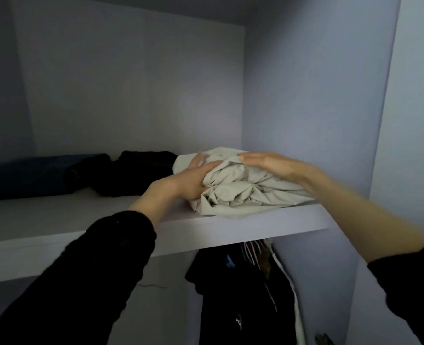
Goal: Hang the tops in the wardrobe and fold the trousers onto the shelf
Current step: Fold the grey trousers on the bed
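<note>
The pale folded trousers (243, 188) sit at the right end of the wardrobe shelf (206, 230), their front fold hanging just over the shelf's edge. The left hand (193, 180) cups the bundle's left side, fingers curled into the cloth, while the right hand (270, 163) lies flat on top with fingers straight, pressing down.

The bundle looks bunched and creased rather than square — so the step in hand, as I judge it, is settling it. To do that well, slide it back until no cloth overhangs, keep the flat palm pressing to hold the layers together, and smooth the front folds before letting go, lest it slump off.

Just to the left lie a black folded garment (136, 173) and a dark blue one (31, 175), probably trousers too, though the shadow makes that hard to tell; the pale bundle should stop beside them, not on them.

Below the shelf, dark clothes (243, 295) hang on hangers.
</note>
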